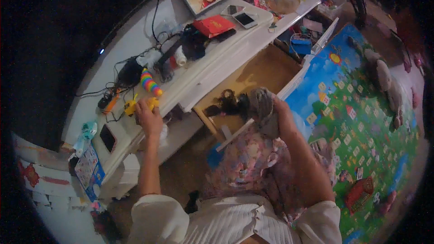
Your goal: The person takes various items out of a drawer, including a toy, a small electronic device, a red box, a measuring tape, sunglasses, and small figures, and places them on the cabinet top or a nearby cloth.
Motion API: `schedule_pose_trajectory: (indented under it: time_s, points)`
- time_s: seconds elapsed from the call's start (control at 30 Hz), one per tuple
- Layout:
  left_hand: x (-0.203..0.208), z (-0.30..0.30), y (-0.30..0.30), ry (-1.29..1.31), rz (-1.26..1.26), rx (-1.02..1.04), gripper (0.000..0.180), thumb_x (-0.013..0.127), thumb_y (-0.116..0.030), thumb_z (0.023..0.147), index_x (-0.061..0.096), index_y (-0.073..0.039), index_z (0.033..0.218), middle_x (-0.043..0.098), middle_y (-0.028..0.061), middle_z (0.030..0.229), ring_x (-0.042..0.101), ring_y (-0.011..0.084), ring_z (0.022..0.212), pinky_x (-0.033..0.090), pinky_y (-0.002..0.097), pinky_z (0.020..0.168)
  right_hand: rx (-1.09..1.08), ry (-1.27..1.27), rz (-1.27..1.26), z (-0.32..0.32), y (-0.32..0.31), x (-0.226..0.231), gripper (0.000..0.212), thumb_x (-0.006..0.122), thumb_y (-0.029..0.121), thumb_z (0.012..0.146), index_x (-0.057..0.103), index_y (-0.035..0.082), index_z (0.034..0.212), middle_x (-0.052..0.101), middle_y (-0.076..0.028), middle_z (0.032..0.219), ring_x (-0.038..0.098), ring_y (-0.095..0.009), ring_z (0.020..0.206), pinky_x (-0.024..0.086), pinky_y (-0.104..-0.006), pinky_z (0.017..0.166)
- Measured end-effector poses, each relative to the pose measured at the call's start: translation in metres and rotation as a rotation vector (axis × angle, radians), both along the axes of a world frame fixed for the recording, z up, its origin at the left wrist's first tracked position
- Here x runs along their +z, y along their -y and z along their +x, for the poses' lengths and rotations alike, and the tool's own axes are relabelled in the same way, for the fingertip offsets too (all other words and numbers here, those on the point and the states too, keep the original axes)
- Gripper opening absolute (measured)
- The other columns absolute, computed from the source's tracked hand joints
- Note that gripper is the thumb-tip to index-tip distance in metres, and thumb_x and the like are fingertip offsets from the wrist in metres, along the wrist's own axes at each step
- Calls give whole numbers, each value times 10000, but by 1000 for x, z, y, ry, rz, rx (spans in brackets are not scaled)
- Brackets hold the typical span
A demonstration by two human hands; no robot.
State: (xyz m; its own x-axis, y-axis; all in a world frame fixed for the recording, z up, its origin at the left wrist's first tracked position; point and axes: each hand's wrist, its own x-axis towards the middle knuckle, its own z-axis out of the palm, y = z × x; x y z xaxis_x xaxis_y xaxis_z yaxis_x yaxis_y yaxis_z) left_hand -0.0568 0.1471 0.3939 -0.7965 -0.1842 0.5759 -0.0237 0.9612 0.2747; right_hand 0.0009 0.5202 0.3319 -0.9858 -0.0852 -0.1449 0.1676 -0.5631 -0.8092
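On the white desktop, my left hand (pixel 147 115) is closed on a yellow toy (pixel 131 107), parts of which show on both sides of my fingers. Just beyond it lies a rainbow-striped segmented toy (pixel 150 82). My right hand (pixel 281 113) grips a bunched grey cloth (pixel 263 104) over the front of an open drawer (pixel 273 70). Next to the cloth, dark tangled items (pixel 228 103) lie in the drawer; their kind is unclear.
Tangled black cables (pixel 131 70), a dark phone (pixel 108 137) and a red booklet (pixel 215 26) lie along the white desk (pixel 217 58). A second open drawer holds a blue box (pixel 301 44). A colourful play mat (pixel 348 117) covers the floor at right.
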Motion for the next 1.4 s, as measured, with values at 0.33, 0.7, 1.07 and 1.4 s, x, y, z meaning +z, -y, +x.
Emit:
schedule_pose_trajectory:
  time_s: [0.33, 0.7, 1.07, 1.4]
  points:
    - [9, -16, -3, -196, -494, 88, 443, 572, 21, 732, 517, -52, 1166, 517, 160, 1160, 433, 342, 1164, 323, 411, 999, -215, 61, -28, -2, -13, 0, 465, 464, 406, 884, 526, 40, 1165, 609, -113, 1000, 618, -223, 775, 527, -342, 680]
    - [-183, -40, -95, 598, -154, -524, 453, 590, -53, 754, 501, -81, 1197, 514, 168, 1199, 451, 345, 1153, 373, 443, 952, -222, 87, -5, -7, -15, 2, 466, 474, 396, 881, 521, 26, 1160, 614, -110, 944, 629, -220, 732, 531, -336, 652]
    - [-181, -68, -91, 934, -49, -421, 477, 636, -293, 760, 526, -128, 1194, 607, 118, 1084, 545, 295, 1052, 414, 426, 915, -241, 93, -3, -15, -9, -6, 451, 439, 366, 913, 507, 10, 1181, 612, -118, 972, 644, -236, 750, 535, -334, 655]
    - [-137, -31, -91, 1242, 1839, -681, 362, 495, -357, 883, 543, -65, 1091, 649, 38, 899, 608, 172, 826, 482, 306, 700, -235, 36, 169, -12, 2, -10, 421, 429, 319, 930, 492, 2, 1201, 604, -125, 1016, 621, -226, 859, 513, -331, 740]
